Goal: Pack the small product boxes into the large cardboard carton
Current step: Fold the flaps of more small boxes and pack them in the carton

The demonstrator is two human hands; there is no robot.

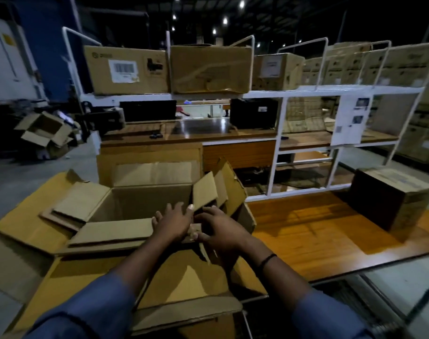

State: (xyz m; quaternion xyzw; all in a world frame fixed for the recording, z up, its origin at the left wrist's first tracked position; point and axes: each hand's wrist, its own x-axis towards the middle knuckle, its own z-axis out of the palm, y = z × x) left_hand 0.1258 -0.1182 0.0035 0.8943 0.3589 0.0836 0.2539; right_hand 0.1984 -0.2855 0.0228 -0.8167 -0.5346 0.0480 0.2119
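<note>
Both hands meet at the near rim of the large carton [145, 204], by its right corner: the left hand [174, 222] lies flat, fingers spread, the right hand [220, 230] curls on the right flap [205, 192] (grip unclear). The carton's mouth faces up, long axis left-right, 4 flaps splayed. A closed box [392, 196] sits at the tabletop's [306, 228] far right edge.

The large carton [145, 204] is made of matt brown corrugated cardboard, its flaps creased and torn at the edges; the closed box [392, 199] at the right is of the same dull board. The bench [318, 231] is surfaced in orange-brown wood-grain with a glossy, reflective finish. The shelf frame [279, 143] is formed of white-painted metal tube, and both sleeves [93, 311] are of soft matt blue cloth.
</note>
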